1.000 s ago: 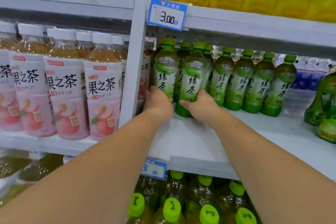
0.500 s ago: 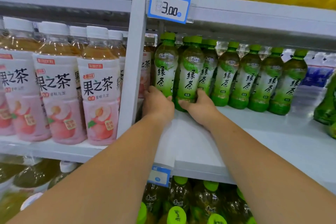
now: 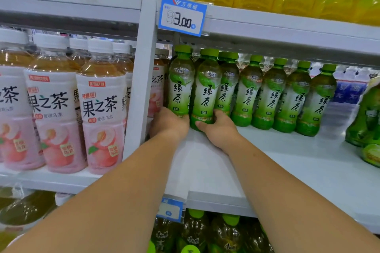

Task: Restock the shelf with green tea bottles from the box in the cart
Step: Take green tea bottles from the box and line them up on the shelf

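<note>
I am gripping one green tea bottle (image 3: 181,84) low with my left hand (image 3: 169,122). My right hand (image 3: 218,127) is clasping its neighbour (image 3: 206,90), both standing on the shelf (image 3: 287,162).

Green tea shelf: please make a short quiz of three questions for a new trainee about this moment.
1. True or false: the left hand holds a green tea bottle at its base.
2. What price shows on the blue tag above? A) 3.00 B) 5.00 C) 8.50
3. Fill in: the peach tea bottles have ____ caps.

Key: 1 true; 2 A; 3 white.
</note>
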### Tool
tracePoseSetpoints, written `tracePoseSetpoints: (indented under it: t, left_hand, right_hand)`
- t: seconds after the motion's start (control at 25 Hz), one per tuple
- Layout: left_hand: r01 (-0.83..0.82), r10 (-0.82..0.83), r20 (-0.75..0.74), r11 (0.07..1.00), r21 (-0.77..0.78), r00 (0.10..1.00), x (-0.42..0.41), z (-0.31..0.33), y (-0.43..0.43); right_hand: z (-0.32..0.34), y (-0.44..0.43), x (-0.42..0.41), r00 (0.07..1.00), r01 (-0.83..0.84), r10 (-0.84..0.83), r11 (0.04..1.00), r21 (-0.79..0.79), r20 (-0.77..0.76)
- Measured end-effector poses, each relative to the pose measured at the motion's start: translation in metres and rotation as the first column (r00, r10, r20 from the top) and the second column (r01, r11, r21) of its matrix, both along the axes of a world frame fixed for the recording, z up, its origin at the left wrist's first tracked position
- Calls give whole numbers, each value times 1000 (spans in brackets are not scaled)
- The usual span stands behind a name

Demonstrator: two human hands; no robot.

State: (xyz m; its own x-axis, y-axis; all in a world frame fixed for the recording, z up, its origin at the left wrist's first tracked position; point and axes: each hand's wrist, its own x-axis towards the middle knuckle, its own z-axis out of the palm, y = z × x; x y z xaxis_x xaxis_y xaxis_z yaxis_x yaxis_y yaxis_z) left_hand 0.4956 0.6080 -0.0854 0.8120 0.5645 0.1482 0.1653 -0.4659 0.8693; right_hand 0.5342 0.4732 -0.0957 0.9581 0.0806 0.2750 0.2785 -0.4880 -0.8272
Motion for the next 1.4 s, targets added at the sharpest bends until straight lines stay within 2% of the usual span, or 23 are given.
tracePoseSetpoints:
  t: [0.32, 0.52, 0.72, 0.92, 1.12, 1.24, 1.4]
  left_hand:
    - [-28, 28, -4, 998, 64, 1000, 11, -6, 5]
    - [-35, 36, -2, 994, 107, 999, 13, -9, 4]
    - [-57, 54, 134, 998, 19, 990, -3, -3, 0]
    - [61, -64, 145, 998, 31, 987, -35, 1, -6]
    - [180, -157, 203, 979, -98, 966, -69, 5, -5]
    - [263, -250, 109, 957, -123, 962, -86, 9, -7]
    - [251, -260, -38, 955, -158, 965, -113, 20, -14]
  right_hand:
    - [1, 1, -2, 1000, 22, -22, 999, -48, 1]
    - [3, 1, -5, 999, 39, -39, 999, -21, -8]
    - [6, 1, -16, 998, 57, -57, 998, -16, 23]
    - [10, -10, -40, 997, 69, -70, 997, -34, -32]
    - [11, -24, -71, 991, 64, -60, 997, 37, -117]
    - [17, -32, -94, 983, 56, -40, 995, 84, -181]
    - [23, -46, -126, 951, 42, -20, 997, 65, -308]
